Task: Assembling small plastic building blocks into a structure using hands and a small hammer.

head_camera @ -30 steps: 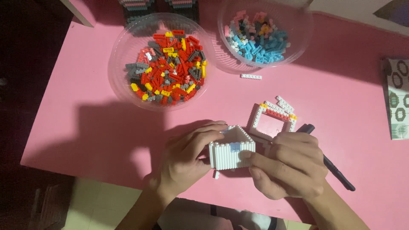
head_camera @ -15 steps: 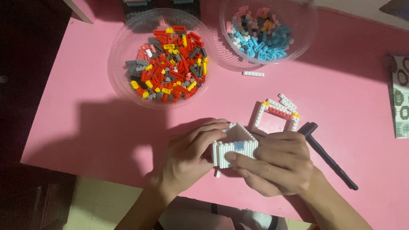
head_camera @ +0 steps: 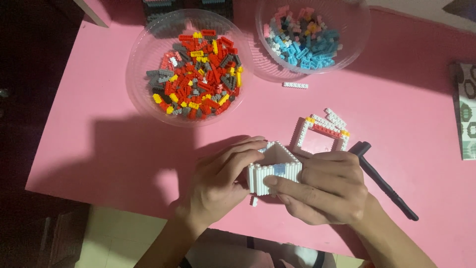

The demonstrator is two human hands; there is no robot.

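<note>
Both hands closed on a small white brick model (head_camera: 274,171) at the near edge of the pink table (head_camera: 124,149): left hand (head_camera: 218,181) wrapped around its left side, fingers curled over the top edge; right hand (head_camera: 325,186) gripping the right side, thumb pressed flat across the ribbed white front wall. Model shaped like a little house with a peaked top, held just above or on the tabletop, hard to tell which. One tiny white piece (head_camera: 254,201) hanging or lying just below the model's lower left corner. Just behind the right hand, flat on the table, a white brick frame (head_camera: 321,130) with a red strip and yellow corners, open in the middle. Beside it to the right, a black tool (head_camera: 384,181) lying slantwise, its head near the frame. Farther back, two clear plastic bowls: the left bowl (head_camera: 144,59) heaped with red, yellow and grey bricks, the right bowl (head_camera: 357,30) with blue, pink and dark ones. Between the bowls and the frame, a lone white strip (head_camera: 295,85). At the right edge, a patterned paper sheet (head_camera: 467,114), partly cut off.
</note>
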